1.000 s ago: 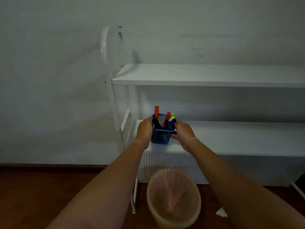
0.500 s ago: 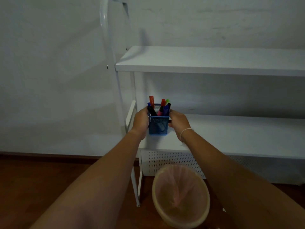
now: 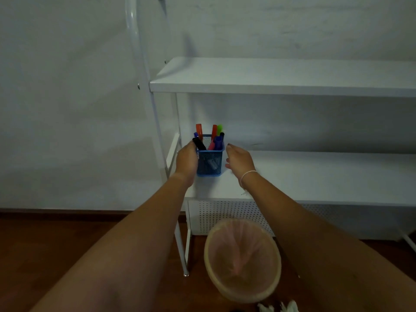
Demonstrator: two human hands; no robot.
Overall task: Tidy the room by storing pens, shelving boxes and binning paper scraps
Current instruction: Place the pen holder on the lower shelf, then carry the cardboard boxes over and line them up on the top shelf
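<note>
Setting the pen holder [image 3: 209, 159] down, our left hand [image 3: 186, 162] grips it, right hand [image 3: 239, 160] open at three o'clock; snagging tips it.

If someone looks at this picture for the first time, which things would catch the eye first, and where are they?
The eye goes first to the blue mesh pen holder, full of coloured pens, standing at the left end of the lower white shelf. The left hand rests against its side, while the right hand is open just beside it, not touching. Below, on the wooden floor, stands a round waste bin with a pink liner.
</note>
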